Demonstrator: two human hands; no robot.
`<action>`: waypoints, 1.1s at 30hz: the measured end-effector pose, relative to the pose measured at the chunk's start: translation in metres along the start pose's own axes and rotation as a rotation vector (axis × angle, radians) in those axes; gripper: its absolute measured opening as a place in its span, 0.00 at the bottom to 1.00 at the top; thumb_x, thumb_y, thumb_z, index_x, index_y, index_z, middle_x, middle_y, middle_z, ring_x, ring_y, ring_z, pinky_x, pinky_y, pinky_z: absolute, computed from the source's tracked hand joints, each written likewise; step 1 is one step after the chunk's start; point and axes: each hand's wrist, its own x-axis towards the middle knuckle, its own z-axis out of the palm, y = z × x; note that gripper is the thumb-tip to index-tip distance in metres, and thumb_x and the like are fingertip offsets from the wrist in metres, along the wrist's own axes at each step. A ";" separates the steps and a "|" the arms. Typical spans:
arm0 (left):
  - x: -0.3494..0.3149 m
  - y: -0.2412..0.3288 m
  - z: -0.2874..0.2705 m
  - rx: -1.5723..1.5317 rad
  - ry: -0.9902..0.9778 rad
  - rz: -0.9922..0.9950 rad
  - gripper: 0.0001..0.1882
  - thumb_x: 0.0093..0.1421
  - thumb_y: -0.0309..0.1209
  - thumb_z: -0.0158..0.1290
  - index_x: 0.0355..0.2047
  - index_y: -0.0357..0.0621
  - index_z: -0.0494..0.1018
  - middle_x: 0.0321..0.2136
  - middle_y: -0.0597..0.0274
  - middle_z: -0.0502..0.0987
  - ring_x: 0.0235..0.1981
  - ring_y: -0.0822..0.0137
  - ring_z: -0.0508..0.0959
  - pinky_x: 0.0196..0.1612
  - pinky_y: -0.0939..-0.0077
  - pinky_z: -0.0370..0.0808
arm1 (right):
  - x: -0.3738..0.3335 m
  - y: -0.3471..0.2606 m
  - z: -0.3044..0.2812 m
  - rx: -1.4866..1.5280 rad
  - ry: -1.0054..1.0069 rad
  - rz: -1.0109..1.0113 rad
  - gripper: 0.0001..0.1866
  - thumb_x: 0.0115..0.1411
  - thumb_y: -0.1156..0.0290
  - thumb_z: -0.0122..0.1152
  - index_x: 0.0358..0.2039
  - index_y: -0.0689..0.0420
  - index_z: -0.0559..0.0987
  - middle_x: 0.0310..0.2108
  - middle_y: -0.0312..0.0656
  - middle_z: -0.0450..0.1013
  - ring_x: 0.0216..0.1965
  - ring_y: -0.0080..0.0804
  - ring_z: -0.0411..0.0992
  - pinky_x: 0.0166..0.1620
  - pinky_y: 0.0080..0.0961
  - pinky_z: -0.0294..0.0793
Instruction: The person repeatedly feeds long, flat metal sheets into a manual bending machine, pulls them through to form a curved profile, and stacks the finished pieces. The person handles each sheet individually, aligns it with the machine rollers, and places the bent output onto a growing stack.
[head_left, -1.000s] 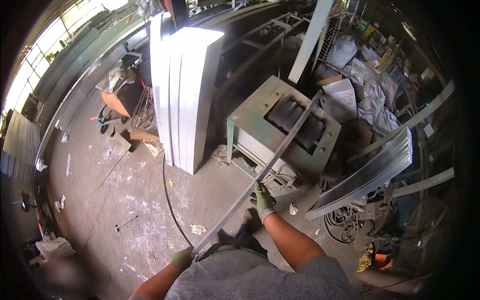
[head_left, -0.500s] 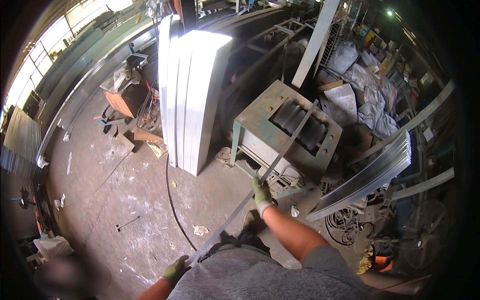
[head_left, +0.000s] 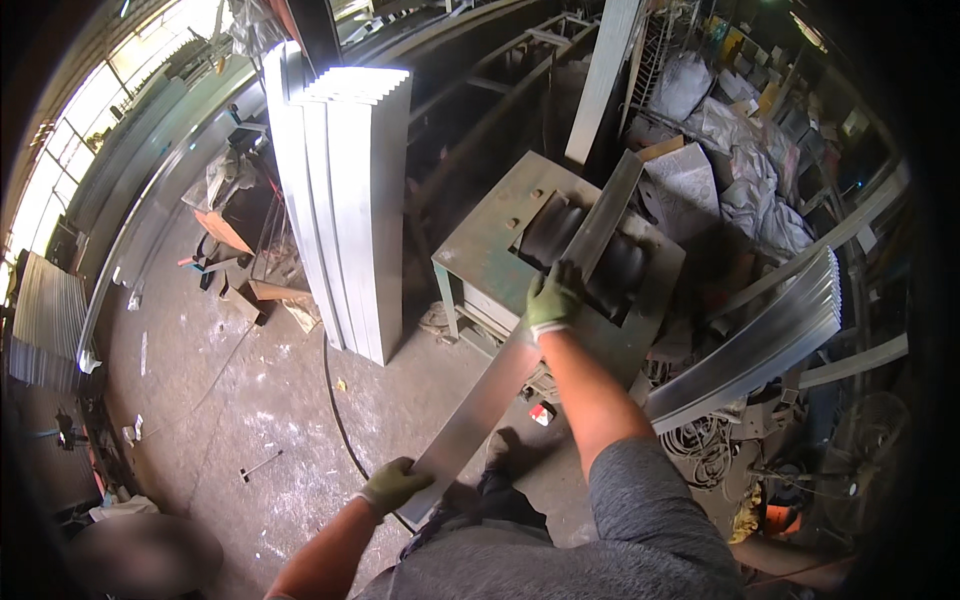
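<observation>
A long flat metal strip [head_left: 478, 395] slants from my waist up over a worn green machine [head_left: 478, 240], its broad face turned up. My left hand [head_left: 396, 487], in a green glove, is closed on the strip's near end. Further along, my gloved right hand [head_left: 556, 298] grips its edge beside the machine's dark ribbed rollers [head_left: 548, 238]. The far part of the strip lies over the rollers; whether it touches them I cannot tell.
A tall bundle of bright metal profiles [head_left: 345, 220] stands left of the machine. Another stack of profiles [head_left: 750, 350] leans at the right, above coiled cables [head_left: 690, 450]. A black hose [head_left: 345, 425] crosses the floor. Someone's arm [head_left: 795, 565] shows at the lower right.
The strip has turned from edge-on to broad face up. My right hand has moved up and forward, closer to the rollers; my left hand has risen slightly to the right.
</observation>
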 end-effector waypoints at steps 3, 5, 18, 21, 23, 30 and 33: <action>0.013 0.059 0.038 0.248 0.247 0.040 0.40 0.71 0.70 0.58 0.45 0.37 0.86 0.38 0.34 0.88 0.44 0.37 0.90 0.47 0.49 0.84 | 0.048 0.037 0.010 -0.071 -0.043 -0.034 0.29 0.77 0.51 0.52 0.67 0.58 0.80 0.70 0.56 0.76 0.72 0.63 0.72 0.75 0.60 0.69; 0.027 0.083 0.043 0.210 0.237 0.028 0.41 0.72 0.71 0.55 0.46 0.39 0.86 0.42 0.32 0.88 0.49 0.32 0.87 0.51 0.45 0.83 | 0.066 0.053 0.013 -0.172 -0.066 -0.063 0.29 0.77 0.50 0.52 0.67 0.57 0.81 0.70 0.54 0.77 0.72 0.60 0.71 0.75 0.56 0.70; 0.007 -0.027 0.046 0.223 0.309 0.059 0.36 0.78 0.66 0.51 0.40 0.43 0.86 0.33 0.38 0.87 0.40 0.34 0.88 0.44 0.42 0.82 | -0.023 0.012 -0.011 -0.027 -0.080 -0.072 0.31 0.75 0.57 0.55 0.72 0.61 0.75 0.77 0.58 0.68 0.80 0.63 0.62 0.80 0.58 0.60; -0.009 -0.079 0.040 0.219 0.295 0.040 0.36 0.78 0.67 0.50 0.40 0.45 0.85 0.34 0.38 0.87 0.41 0.33 0.87 0.45 0.41 0.81 | -0.067 -0.011 -0.023 0.016 -0.076 -0.085 0.32 0.74 0.57 0.56 0.73 0.61 0.74 0.79 0.57 0.66 0.80 0.63 0.60 0.80 0.60 0.60; -0.023 -0.116 0.037 0.211 0.282 0.026 0.37 0.77 0.69 0.49 0.40 0.47 0.85 0.35 0.38 0.87 0.43 0.32 0.87 0.47 0.41 0.82 | -0.104 -0.029 -0.032 -0.016 -0.097 -0.103 0.32 0.74 0.58 0.56 0.73 0.62 0.74 0.78 0.58 0.66 0.80 0.65 0.61 0.80 0.61 0.60; -0.075 -0.253 0.032 0.213 0.254 -0.017 0.32 0.78 0.65 0.50 0.44 0.50 0.87 0.38 0.39 0.88 0.46 0.33 0.88 0.49 0.41 0.82 | -0.233 -0.082 -0.063 0.027 -0.150 -0.113 0.37 0.70 0.60 0.62 0.76 0.63 0.70 0.80 0.61 0.61 0.80 0.68 0.58 0.82 0.64 0.57; -0.104 -0.309 0.028 0.192 0.253 -0.032 0.32 0.78 0.64 0.50 0.45 0.50 0.87 0.40 0.40 0.88 0.47 0.34 0.88 0.51 0.42 0.82 | -0.294 -0.107 -0.081 -0.012 -0.282 -0.103 0.42 0.74 0.52 0.60 0.81 0.63 0.65 0.83 0.63 0.56 0.85 0.69 0.49 0.84 0.63 0.49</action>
